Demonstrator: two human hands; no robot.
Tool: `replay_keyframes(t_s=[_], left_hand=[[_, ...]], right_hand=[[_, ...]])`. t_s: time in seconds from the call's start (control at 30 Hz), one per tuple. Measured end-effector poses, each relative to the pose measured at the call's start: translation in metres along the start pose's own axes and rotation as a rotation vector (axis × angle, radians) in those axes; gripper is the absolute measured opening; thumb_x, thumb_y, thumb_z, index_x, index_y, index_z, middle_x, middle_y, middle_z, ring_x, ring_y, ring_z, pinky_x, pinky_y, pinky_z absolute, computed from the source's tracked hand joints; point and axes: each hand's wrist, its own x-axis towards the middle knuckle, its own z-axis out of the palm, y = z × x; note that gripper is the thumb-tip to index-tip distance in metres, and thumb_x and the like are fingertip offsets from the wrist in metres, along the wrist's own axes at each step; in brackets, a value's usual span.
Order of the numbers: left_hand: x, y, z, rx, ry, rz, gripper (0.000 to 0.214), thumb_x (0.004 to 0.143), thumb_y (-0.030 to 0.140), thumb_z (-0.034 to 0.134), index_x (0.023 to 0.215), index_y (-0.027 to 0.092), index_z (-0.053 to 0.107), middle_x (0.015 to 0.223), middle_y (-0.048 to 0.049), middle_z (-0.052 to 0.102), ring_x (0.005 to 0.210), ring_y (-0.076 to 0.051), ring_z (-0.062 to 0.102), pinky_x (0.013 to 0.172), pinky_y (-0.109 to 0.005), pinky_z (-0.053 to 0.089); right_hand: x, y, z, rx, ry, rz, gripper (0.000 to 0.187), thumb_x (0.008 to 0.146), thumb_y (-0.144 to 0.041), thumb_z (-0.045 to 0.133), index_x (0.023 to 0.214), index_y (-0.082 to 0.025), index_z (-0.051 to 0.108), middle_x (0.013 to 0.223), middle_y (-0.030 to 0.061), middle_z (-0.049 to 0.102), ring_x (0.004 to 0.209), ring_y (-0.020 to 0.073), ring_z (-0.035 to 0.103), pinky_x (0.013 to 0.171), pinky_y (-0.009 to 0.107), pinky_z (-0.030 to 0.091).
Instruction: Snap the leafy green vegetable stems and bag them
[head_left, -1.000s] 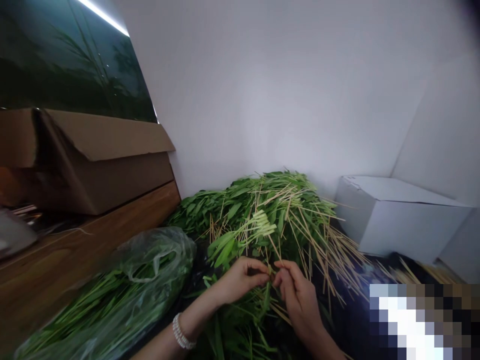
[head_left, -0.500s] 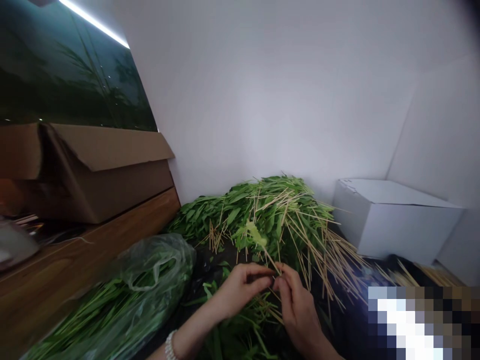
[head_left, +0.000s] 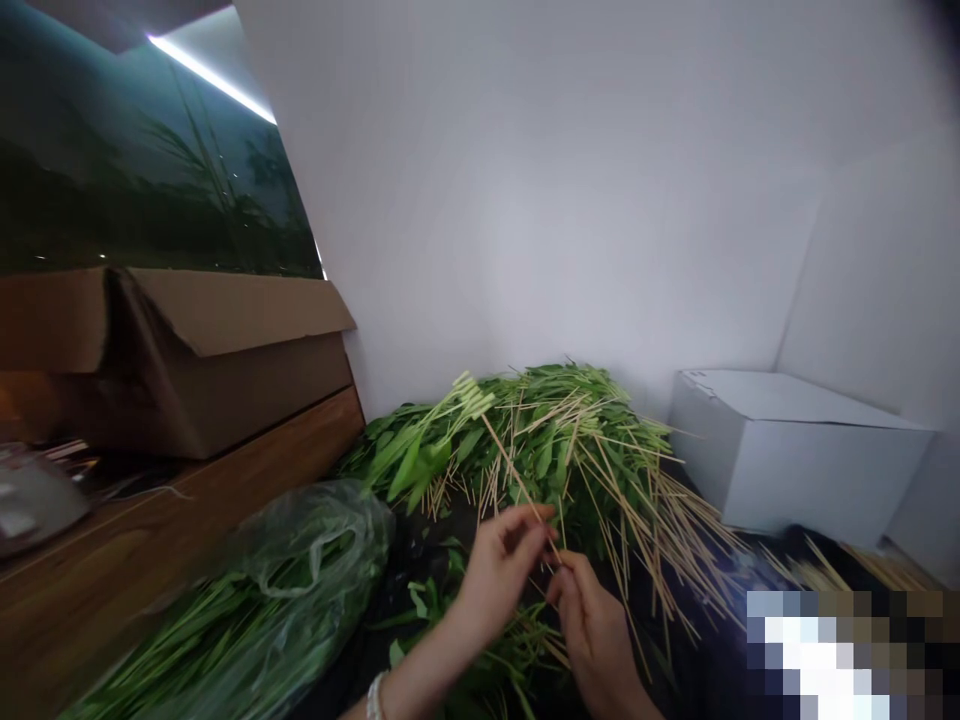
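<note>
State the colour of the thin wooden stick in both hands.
The thin wooden stick is light tan, clearest in the head view.

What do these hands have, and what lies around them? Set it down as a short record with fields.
Held item: thin skewer, tilted, its upper end bearing pale green stems with leaves trailing left
Right hand: pinching the skewer's lower part
Left hand: fingers at the skewer, just above the right hand; grip unclear
Ahead: heap of leafy greens with many skewers sticking out
Left: clear plastic bag of greens; cardboard box, flaps raised
Right: white box, top closed
</note>
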Motion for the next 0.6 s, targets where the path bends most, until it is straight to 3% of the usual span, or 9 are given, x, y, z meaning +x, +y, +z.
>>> replay_keyframes(t_s=[0.1, 0.2, 0.27, 0.47, 0.53, 0.6], left_hand=[[-0.010, -0.011, 0.008, 0.066, -0.065, 0.007, 0.027, 0.082, 0.037, 0.062, 0.095, 0.016, 0.072, 0.081, -0.0048, 0.066, 0.068, -0.015, 0.058, 0.064, -0.025, 0.047], [0.002, 0.003, 0.002, 0.082, 0.087, 0.076, 0.024, 0.086, 0.038, 0.056, 0.093, 0.018, 0.067, 0.073, -0.0010, 0.062, 0.069, -0.014, 0.057, 0.066, -0.024, 0.045], [0.022, 0.019, -0.006, 0.065, 0.166, 0.128, 0.024, 0.089, 0.039, 0.051, 0.095, 0.019, 0.062, 0.068, 0.0015, 0.058, 0.066, -0.014, 0.056, 0.063, -0.023, 0.044], [0.101, 0.044, -0.027, 0.442, 0.086, 0.254, 0.031, 0.090, 0.031, 0.041, 0.099, 0.015, 0.065, 0.053, 0.0055, 0.044, 0.048, -0.011, 0.042, 0.048, -0.020, 0.033], [0.128, 0.043, -0.028, 0.681, 0.097, 0.290, 0.034, 0.090, 0.028, 0.038, 0.101, 0.014, 0.068, 0.054, 0.0036, 0.050, 0.047, -0.012, 0.044, 0.048, -0.021, 0.034], [0.154, 0.041, -0.024, 0.763, 0.095, 0.302, 0.034, 0.088, 0.024, 0.040, 0.100, 0.014, 0.070, 0.062, -0.0003, 0.060, 0.054, -0.014, 0.050, 0.054, -0.022, 0.038]], right_hand=[[-0.001, 0.000, 0.003, 0.022, -0.009, 0.015, 0.028, 0.099, -0.034, 0.029, 0.100, -0.022, 0.054, 0.073, -0.0005, 0.062, 0.062, 0.0122, 0.062, 0.058, 0.020, 0.048], [-0.002, 0.000, 0.005, -0.049, -0.014, -0.010, 0.029, 0.099, -0.034, 0.030, 0.114, -0.021, 0.051, 0.076, 0.0005, 0.065, 0.063, 0.0129, 0.064, 0.059, 0.020, 0.050], [-0.002, 0.000, 0.006, -0.097, -0.015, -0.045, 0.031, 0.099, -0.032, 0.031, 0.120, -0.020, 0.050, 0.083, 0.0027, 0.068, 0.069, 0.0136, 0.067, 0.064, 0.020, 0.051], [0.001, -0.001, 0.004, -0.249, 0.008, -0.302, 0.029, 0.099, -0.024, 0.032, 0.121, -0.017, 0.048, 0.097, 0.0072, 0.072, 0.081, 0.0140, 0.070, 0.069, 0.020, 0.053], [0.002, -0.003, 0.005, -0.316, 0.023, -0.435, 0.029, 0.099, -0.023, 0.030, 0.121, -0.015, 0.048, 0.096, 0.0084, 0.072, 0.078, 0.0146, 0.070, 0.068, 0.021, 0.053], [0.003, -0.005, 0.008, -0.391, 0.020, -0.536, 0.030, 0.099, -0.021, 0.027, 0.119, -0.013, 0.049, 0.086, 0.0078, 0.072, 0.070, 0.0146, 0.070, 0.062, 0.022, 0.051]])
